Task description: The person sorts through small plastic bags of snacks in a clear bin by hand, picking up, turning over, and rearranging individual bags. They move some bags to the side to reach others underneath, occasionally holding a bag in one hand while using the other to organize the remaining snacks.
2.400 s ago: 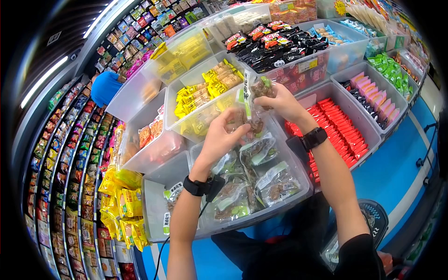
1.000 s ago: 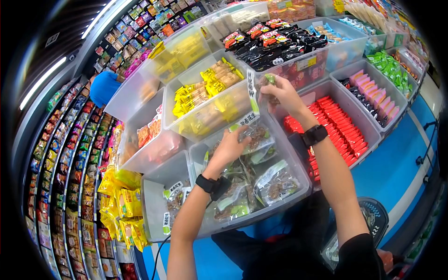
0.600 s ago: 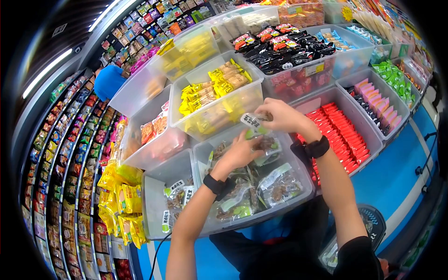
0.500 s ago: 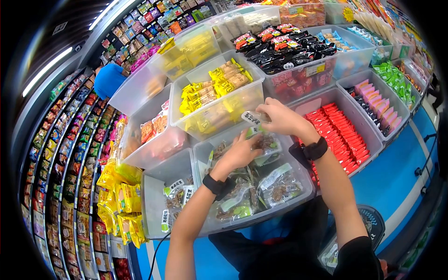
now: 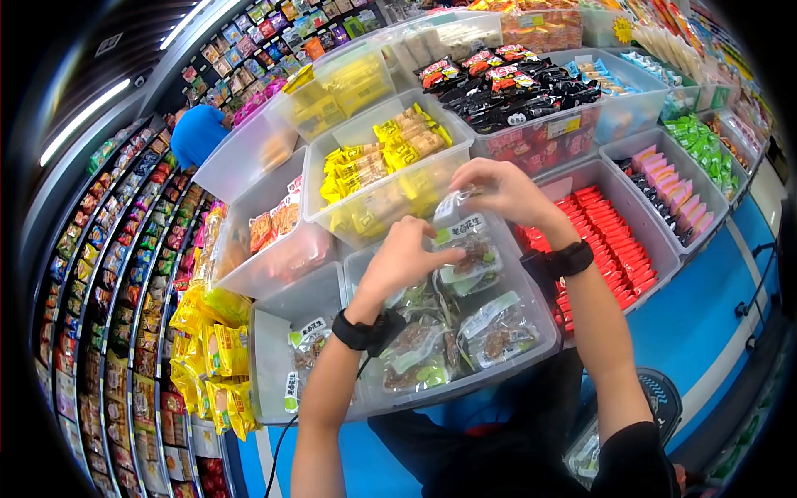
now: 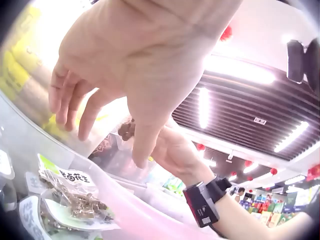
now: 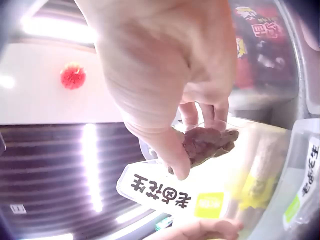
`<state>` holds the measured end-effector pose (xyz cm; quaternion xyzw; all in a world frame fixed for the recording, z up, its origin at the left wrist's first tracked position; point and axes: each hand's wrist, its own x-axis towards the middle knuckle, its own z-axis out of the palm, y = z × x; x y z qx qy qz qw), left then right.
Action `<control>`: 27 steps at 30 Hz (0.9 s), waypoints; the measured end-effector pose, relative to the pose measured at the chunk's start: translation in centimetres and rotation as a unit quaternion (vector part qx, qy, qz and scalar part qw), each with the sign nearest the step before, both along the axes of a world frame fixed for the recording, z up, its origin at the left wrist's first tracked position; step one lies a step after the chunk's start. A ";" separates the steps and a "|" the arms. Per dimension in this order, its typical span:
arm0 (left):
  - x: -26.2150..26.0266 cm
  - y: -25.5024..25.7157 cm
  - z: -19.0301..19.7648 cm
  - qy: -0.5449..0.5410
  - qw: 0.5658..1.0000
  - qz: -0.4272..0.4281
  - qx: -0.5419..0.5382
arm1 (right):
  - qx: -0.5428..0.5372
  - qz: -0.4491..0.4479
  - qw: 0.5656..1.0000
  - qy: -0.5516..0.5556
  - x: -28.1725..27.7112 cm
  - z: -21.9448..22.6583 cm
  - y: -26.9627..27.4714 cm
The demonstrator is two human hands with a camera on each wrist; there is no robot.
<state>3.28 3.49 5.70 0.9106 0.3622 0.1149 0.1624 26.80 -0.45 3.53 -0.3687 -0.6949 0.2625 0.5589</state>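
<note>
Between thumb and fingers, my right hand [image 5: 508, 197] pinches a clear packet [image 5: 449, 204] above the back of a translucent bin [image 5: 541, 303]. The right wrist view shows this packet [image 7: 165, 194] with dark brown pieces, a white label and a green patch. My left hand [image 5: 400, 259] hovers over the same bin's left part, thumb and fingers apart; in the left wrist view this hand [image 6: 135, 60] holds nothing. Similar packets [image 5: 498, 334] lie in the bin, one [image 5: 471, 249] label-up near my left thumb.
A narrower compartment [image 5: 278, 332] on the left holds a few similar packets [image 5: 309, 340]. Behind stands a bin of yellow packets [image 5: 357, 174]; to the right are red packets [image 5: 610, 241]. Yellow bags [image 5: 228, 357] hang at the left edge. A person in blue [image 5: 198, 137] is by the shelves.
My left hand has come up off the packets and back toward the left, its fingers parting. My right hand has moved slightly, still with its packet, which has tilted.
</note>
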 end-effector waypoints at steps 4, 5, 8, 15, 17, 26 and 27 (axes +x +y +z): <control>-0.4 1.0 1.7 -0.106 0.991 0.078 -0.018 | -0.051 0.087 0.988 0.117 0.6 -0.2 0.3; -0.2 0.9 1.9 -0.106 0.991 0.076 -0.017 | -0.046 0.089 0.985 0.138 0.4 -0.3 0.3; 0.3 0.5 1.8 -0.261 0.956 -0.079 -0.112 | -0.151 0.122 0.974 0.115 0.2 0.6 -0.7; 1.4 -0.2 -1.5 -0.229 0.953 -0.140 0.137 | 0.020 -0.097 0.967 -0.236 0.9 -1.1 0.3; 1.6 0.0 -2.5 -0.210 0.954 -0.164 0.141 | 0.007 -0.087 0.968 -0.235 1.2 -1.6 0.4; 2.8 -0.3 -4.1 -0.127 0.928 -0.285 0.203 | -0.138 -0.056 0.963 -0.226 2.3 -2.2 0.2; 2.8 -0.2 -4.1 -0.135 0.918 -0.272 0.255 | -0.139 -0.056 0.963 -0.226 2.1 -1.8 0.2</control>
